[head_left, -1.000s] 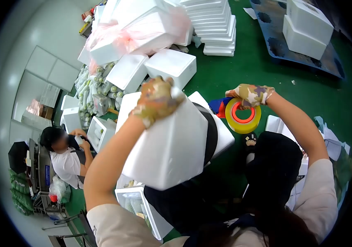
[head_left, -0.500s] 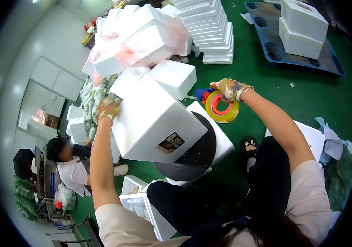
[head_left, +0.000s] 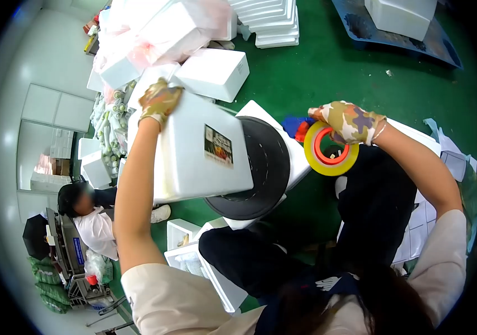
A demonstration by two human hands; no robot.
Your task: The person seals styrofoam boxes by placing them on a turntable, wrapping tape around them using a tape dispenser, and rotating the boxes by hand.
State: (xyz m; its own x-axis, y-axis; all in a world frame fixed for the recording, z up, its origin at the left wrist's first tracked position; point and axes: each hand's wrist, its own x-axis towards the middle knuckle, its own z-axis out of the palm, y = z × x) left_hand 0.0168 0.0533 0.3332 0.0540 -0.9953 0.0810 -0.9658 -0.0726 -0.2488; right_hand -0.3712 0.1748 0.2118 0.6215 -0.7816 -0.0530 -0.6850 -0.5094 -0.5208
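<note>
Box [head_left: 193,176], white foam, printed label [head_left: 217,146] on one face, tilted over the left part of black disc [head_left: 271,167]. Left hand [head_left: 161,103], gloved, at the box's upper edge; clamped or merely resting, impossible to tell. Right of disc, gloved right hand [head_left: 350,123] clamped around tape dispenser [head_left: 300,131] with yellow roll [head_left: 312,161]. Beyond disc, piled white boxes [head_left: 210,72]; well left of disc, another person [head_left: 96,229].

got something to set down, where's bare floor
Widest bare patch, bar a small scrap: green floor between the white stack and blue pallet, beyond the tape roll. Crowded: upper left, with piled foam boxes, and beside the left knee, where open boxes sit.
</note>
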